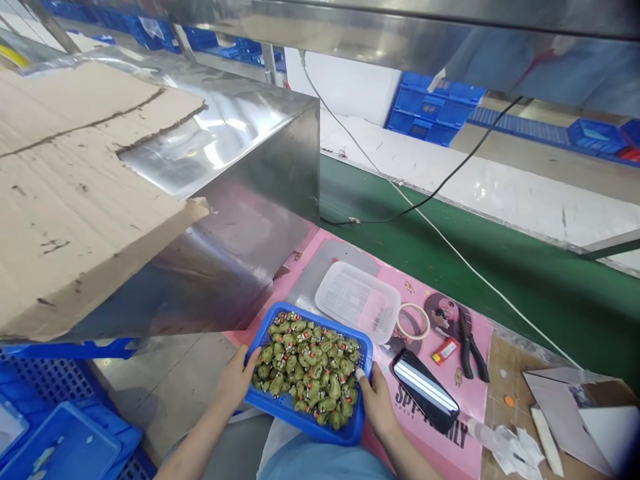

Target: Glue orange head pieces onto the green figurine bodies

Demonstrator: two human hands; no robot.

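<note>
A blue plastic basket (361, 333) full of small olive-green figurines (310, 367) with red and white details is held close to my body, over the front edge of the pink mat. My left hand (237, 373) grips its left end, thumb on the rim. At the right end my right hand (377, 397) is closed round the rim, with a white covering on one fingertip. The fingers under the basket are hidden. Just beyond it lies a white translucent plastic basket (345, 293) on the mat.
On the pink mat (465, 427) lie a tape roll (425, 323), pliers (470, 350), a red-and-yellow box (445, 351) and a phone (425, 390). A metal housing (260, 193) topped with cardboard (85, 200) rises at left. Cables cross the green belt (450, 233). Blue crates (65, 440) stand lower left.
</note>
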